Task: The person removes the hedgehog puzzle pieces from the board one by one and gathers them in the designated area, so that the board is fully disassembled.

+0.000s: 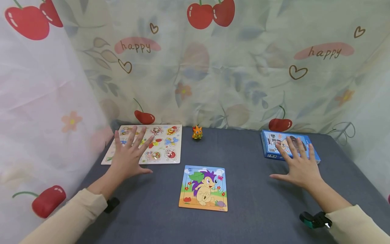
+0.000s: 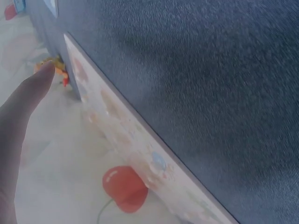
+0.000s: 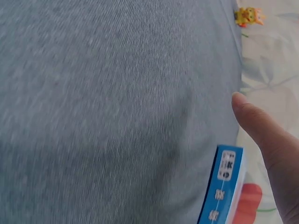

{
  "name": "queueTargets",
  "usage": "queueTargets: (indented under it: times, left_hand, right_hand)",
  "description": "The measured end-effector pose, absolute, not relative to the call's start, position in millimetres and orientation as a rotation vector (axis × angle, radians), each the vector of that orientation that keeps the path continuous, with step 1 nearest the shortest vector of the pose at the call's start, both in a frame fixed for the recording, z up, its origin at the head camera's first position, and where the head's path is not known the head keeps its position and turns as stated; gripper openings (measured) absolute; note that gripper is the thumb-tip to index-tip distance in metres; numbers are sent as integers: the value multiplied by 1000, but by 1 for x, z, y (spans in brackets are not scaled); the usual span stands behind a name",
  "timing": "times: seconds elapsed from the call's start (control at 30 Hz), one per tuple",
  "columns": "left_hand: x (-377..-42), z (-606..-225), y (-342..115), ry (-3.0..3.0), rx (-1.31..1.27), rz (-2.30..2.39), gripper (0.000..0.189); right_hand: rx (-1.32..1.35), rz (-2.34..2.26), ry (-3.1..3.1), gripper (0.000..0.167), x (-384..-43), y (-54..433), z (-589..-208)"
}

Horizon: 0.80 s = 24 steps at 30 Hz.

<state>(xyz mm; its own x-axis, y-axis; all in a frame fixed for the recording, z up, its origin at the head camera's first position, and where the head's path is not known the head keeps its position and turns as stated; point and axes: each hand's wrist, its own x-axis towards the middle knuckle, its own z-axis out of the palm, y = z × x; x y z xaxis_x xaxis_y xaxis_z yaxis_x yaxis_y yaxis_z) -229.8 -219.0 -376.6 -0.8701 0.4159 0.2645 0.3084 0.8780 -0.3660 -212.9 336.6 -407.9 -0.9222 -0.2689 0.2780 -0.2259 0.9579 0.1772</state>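
My left hand (image 1: 128,157), fingers spread, hovers over the near left part of a white insect puzzle board (image 1: 164,159) in the head view. Spread the same way, my right hand (image 1: 301,167) is over the front of a blue box (image 1: 269,144) with printed pictures. Neither hand holds anything. Between them on the table lies a square hedgehog puzzle (image 1: 203,188) with a purple-haired hedgehog picture. In the left wrist view the thumb (image 2: 28,98) overlaps the blurred scene near the board's edge. The right wrist view has the thumb (image 3: 261,126) above the blue box (image 3: 222,186).
A small orange and yellow toy figure (image 1: 197,132) stands at the back middle of the dark grey table (image 1: 243,210). A cherry-print curtain (image 1: 213,84) hangs right behind the table and along its left side. A thin cable (image 1: 344,132) loops at the back right corner.
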Motion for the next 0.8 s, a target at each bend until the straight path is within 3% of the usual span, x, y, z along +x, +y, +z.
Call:
queueTargets:
  times: [0.8]
  left_hand:
    - [-228,-395,-174,-2697,-670,424,119]
  right_hand:
    - [477,-112,-2895,109,-242,265,-417]
